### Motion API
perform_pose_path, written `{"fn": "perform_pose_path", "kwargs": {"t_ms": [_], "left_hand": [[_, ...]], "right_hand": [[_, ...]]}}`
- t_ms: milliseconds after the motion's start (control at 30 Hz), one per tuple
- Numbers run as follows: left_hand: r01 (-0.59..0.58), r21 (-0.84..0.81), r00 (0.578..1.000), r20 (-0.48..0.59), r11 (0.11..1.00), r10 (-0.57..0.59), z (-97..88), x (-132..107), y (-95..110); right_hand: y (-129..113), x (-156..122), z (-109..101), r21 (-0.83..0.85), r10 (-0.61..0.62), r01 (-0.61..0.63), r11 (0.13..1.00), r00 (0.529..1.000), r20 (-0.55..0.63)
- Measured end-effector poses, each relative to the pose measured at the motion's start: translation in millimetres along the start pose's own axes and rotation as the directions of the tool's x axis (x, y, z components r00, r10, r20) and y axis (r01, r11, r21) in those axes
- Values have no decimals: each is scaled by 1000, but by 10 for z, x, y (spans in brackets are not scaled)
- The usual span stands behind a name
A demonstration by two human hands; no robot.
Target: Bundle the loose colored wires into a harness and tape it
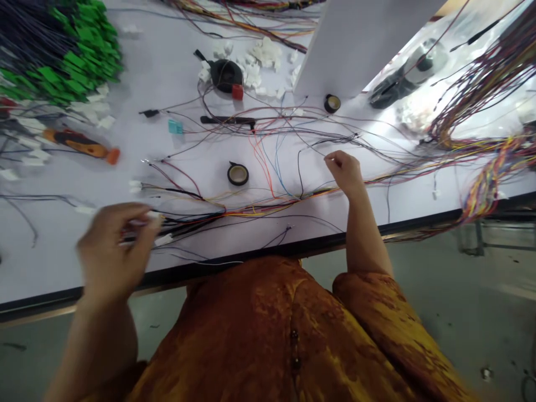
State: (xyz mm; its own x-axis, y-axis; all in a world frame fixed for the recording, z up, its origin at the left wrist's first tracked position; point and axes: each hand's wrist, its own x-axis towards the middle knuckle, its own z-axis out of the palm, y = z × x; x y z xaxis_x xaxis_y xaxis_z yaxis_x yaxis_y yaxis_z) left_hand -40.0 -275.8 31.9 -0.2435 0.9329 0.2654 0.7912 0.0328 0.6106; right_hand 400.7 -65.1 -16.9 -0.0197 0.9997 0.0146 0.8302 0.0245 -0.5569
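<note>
So the wire harness (251, 209) runs left-to-right across the white worktop (167, 72), with the blurry left hand (115, 251) closed on its white connectors (163, 240) at the near-left end and the right hand (345, 170) farther along, fingertips pinched on one loose strand just behind the bundle.

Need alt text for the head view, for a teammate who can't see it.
Two bare hands work a wire bundle laid across a white table: the left hand, blurred, grips its end with white connectors, the right hand pinches its strands farther along. A tape roll lies between them.
</note>
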Motion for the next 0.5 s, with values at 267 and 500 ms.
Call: {"fn": "perform_pose_path", "kwargs": {"t_ms": [267, 500], "left_hand": [[-503, -366, 629, 465, 783, 622, 1456, 716, 1262], [-528, -386, 618, 437, 757, 654, 2027, 1002, 1420]], "right_hand": [[229, -171, -189, 88, -122, 111, 990, 984, 132], [515, -281, -97, 13, -187, 187, 982, 969, 161]]}}
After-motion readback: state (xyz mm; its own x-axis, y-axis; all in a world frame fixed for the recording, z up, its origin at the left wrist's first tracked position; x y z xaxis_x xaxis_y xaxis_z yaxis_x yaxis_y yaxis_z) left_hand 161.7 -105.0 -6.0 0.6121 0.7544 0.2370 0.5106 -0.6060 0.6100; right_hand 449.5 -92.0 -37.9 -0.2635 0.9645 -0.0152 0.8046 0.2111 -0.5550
